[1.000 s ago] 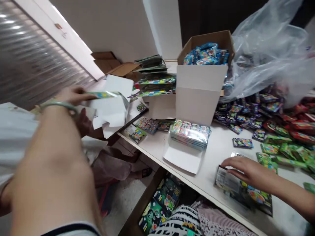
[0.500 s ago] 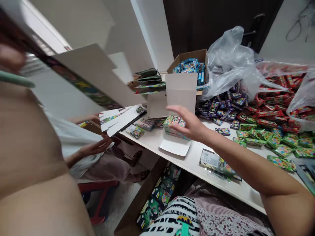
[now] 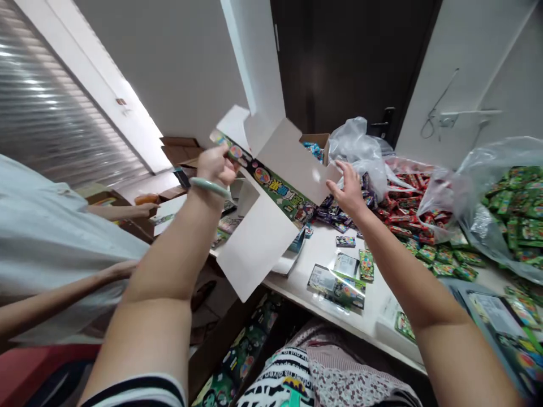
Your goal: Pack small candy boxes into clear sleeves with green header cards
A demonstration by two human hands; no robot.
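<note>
Raised over the table is an unfolded cardboard display box (image 3: 280, 189), its inside white and one narrow side printed black, green and yellow. My left hand (image 3: 217, 164), with a pale green bangle on the wrist, is closed round the box's upper left end. At the other end my right hand (image 3: 348, 189) has its fingers and thumb at the edge of a white flap. The box's flaps stand out at angles, and one wide flap (image 3: 258, 249) hangs down toward me. Behind and below it, the packs on the table are partly hidden.
Purple packets (image 3: 335, 217), red packets (image 3: 403, 212) and green packets (image 3: 445, 257) lie heaped around clear plastic bags (image 3: 360, 144). A printed wrapped box (image 3: 337, 285) lies near the table edge. Below stands a carton of dark printed boxes (image 3: 241, 350). A co-worker's hand (image 3: 146, 210) is at the left.
My left hand has brought the box from the far left to over the table. My right hand has left the small packs and moved to the box's flap.
</note>
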